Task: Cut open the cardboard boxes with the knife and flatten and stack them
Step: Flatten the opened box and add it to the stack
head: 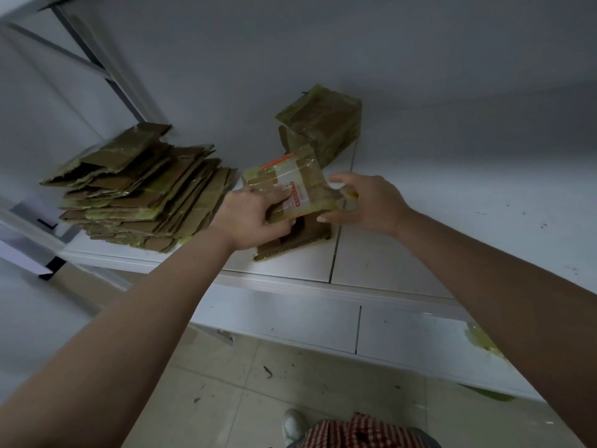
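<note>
A small cardboard box (pixel 290 182) wrapped in clear and orange-printed tape stands near the middle of the white shelf (pixel 403 266). My left hand (pixel 255 218) grips its left side, thumb on the taped top. My right hand (pixel 365 202) holds its right edge between fingers and thumb. Under the box lies a flattened piece of cardboard (pixel 290 244). A stack of flattened boxes (pixel 142 192) sits at the left. Behind stands another taped box (pixel 323 121), closed. No knife is in view.
The shelf's front edge (pixel 290 286) runs below my hands, with a lower shelf board (pixel 420 337) beneath it. A metal frame post (pixel 97 59) rises at the back left. A scrap of yellowish tape (pixel 481 341) lies on the lower board at right.
</note>
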Motion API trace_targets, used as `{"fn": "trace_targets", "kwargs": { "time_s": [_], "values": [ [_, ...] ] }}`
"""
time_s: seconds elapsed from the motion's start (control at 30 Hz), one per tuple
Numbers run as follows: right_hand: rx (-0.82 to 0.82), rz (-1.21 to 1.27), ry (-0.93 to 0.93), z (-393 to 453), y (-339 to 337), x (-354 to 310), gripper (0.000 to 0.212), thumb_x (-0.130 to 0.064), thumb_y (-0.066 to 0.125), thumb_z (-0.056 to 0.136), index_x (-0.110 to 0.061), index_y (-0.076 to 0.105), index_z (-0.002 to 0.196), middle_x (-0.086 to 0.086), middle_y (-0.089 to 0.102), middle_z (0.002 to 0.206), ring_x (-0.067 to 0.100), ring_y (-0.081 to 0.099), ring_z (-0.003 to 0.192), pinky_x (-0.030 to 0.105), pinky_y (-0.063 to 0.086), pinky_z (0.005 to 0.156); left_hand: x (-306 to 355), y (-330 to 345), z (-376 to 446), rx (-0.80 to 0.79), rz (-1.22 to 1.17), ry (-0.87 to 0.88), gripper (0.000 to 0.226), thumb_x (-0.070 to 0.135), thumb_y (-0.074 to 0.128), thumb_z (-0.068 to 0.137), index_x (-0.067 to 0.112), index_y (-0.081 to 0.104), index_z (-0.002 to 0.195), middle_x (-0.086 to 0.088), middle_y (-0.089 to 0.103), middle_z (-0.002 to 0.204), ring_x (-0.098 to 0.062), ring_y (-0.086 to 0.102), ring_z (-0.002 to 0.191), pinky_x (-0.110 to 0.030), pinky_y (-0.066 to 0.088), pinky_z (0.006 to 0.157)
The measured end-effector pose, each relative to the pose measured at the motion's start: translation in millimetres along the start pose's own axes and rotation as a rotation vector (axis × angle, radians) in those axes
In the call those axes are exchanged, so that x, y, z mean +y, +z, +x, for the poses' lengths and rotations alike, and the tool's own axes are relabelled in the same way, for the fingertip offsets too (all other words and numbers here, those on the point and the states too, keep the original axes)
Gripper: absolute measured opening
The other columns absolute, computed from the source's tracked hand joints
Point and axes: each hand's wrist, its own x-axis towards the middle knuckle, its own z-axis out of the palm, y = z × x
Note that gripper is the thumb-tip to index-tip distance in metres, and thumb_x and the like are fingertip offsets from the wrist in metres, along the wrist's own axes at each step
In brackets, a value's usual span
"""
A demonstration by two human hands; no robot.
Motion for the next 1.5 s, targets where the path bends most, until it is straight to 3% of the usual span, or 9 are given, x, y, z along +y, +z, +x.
{"fn": "trace_targets", "kwargs": {
  "time_s": [0.1, 0.3, 0.5, 0.63, 0.83, 1.0, 1.23, 1.37, 1.5],
  "values": [
    [0.159, 0.179, 0.13, -9.6, -2.2, 10.0, 0.088, -0.069, 0.066, 0.053, -0.016, 0.046, 0.121, -0.001, 0.062, 0.09, 0.016, 0.06, 0.079, 0.028, 0.047, 0.068, -9.5, -8.6, 0.7, -0.055, -0.177, -0.095, 0.076, 0.08, 0.03, 0.074, 0.039, 0.054, 0.133, 0.005, 0.061, 0.131, -0.019, 0.056, 0.117, -0.024, 0.038, 0.086],
    [0.219, 0.012, 0.114, -13.1, 8.8, 14.1, 0.037, -0.044, 0.069, 0.081, -0.019, 0.049, 0.102, -0.007, 0.05, 0.085, 0.014, 0.052, 0.077, 0.021, 0.036, 0.058, -20.4, -7.8, 9.4, 0.076, -0.492, -0.304, 0.036, 0.064, 0.065, 0.077, 0.032, 0.06, 0.092, 0.004, 0.068, 0.091, -0.019, 0.064, 0.086, -0.039, 0.053, 0.078],
    [0.281, -0.114, 0.097, -1.4, 31.7, -19.1, 0.071, -0.057, 0.071, 0.073, -0.022, 0.045, 0.129, -0.005, 0.058, 0.107, 0.013, 0.057, 0.088, 0.025, 0.044, 0.071, -0.9, 23.7, 7.5, 0.298, -0.207, -0.267, 0.034, 0.049, 0.052, 0.093, 0.03, 0.064, 0.119, 0.0, 0.065, 0.107, -0.022, 0.06, 0.098, -0.031, 0.046, 0.072],
    [0.273, -0.232, 0.138, 5.9, 54.4, -29.0, 0.076, -0.065, 0.07, 0.067, -0.018, 0.042, 0.119, 0.001, 0.055, 0.114, 0.021, 0.062, 0.086, 0.028, 0.047, 0.062, -3.7, 43.6, -8.8, 0.336, -0.187, -0.224, 0.044, 0.044, 0.038, 0.098, 0.024, 0.054, 0.135, -0.007, 0.056, 0.116, -0.027, 0.053, 0.107, -0.034, 0.048, 0.074],
    [0.34, -0.246, 0.207, 11.5, 65.1, -34.6, 0.079, -0.066, 0.071, 0.066, -0.012, 0.038, 0.114, 0.005, 0.055, 0.106, 0.026, 0.062, 0.078, 0.027, 0.038, 0.058, 3.4, 51.4, -16.4, 0.286, -0.16, -0.262, 0.068, 0.053, 0.063, 0.083, 0.026, 0.04, 0.14, -0.003, 0.048, 0.125, -0.02, 0.043, 0.116, -0.033, 0.048, 0.081],
    [0.309, -0.193, 0.229, 9.6, 65.1, -33.8, 0.065, -0.052, 0.07, 0.073, -0.013, 0.037, 0.114, 0.003, 0.058, 0.102, 0.026, 0.062, 0.08, 0.03, 0.044, 0.064, 8.5, 54.0, -11.2, 0.293, -0.135, -0.298, 0.058, 0.031, 0.062, 0.084, 0.022, 0.042, 0.138, -0.004, 0.047, 0.128, -0.023, 0.041, 0.12, -0.032, 0.049, 0.084],
    [0.128, -0.149, 0.111, -9.9, 40.4, -20.7, 0.06, -0.034, 0.064, 0.08, -0.026, 0.035, 0.132, -0.004, 0.057, 0.091, 0.018, 0.056, 0.077, 0.029, 0.044, 0.065, -11.5, 37.3, -16.3, 0.133, -0.312, -0.144, 0.085, 0.027, 0.068, 0.071, 0.028, 0.028, 0.146, -0.002, 0.04, 0.133, -0.021, 0.036, 0.121, -0.034, 0.043, 0.09],
    [0.143, -0.181, 0.087, -18.3, 29.9, -13.7, 0.048, -0.025, 0.062, 0.086, -0.023, 0.042, 0.13, -0.001, 0.056, 0.082, 0.022, 0.056, 0.071, 0.028, 0.037, 0.06, -24.9, 29.3, -30.4, 0.094, -0.304, 0.005, 0.106, 0.022, 0.072, 0.069, 0.026, 0.007, 0.153, -0.006, 0.003, 0.159, -0.03, 0.018, 0.142, -0.039, 0.036, 0.107],
    [0.128, -0.079, 0.136, -21.1, 25.4, -4.3, 0.037, -0.02, 0.059, 0.089, -0.025, 0.046, 0.123, -0.004, 0.055, 0.081, 0.023, 0.055, 0.071, 0.029, 0.038, 0.062, -22.8, 40.2, -49.2, 0.215, -0.478, -0.065, 0.116, 0.009, 0.07, 0.074, 0.025, -0.015, 0.151, 0.0, -0.02, 0.16, -0.03, 0.016, 0.146, -0.032, 0.045, 0.095]
  ]
}}
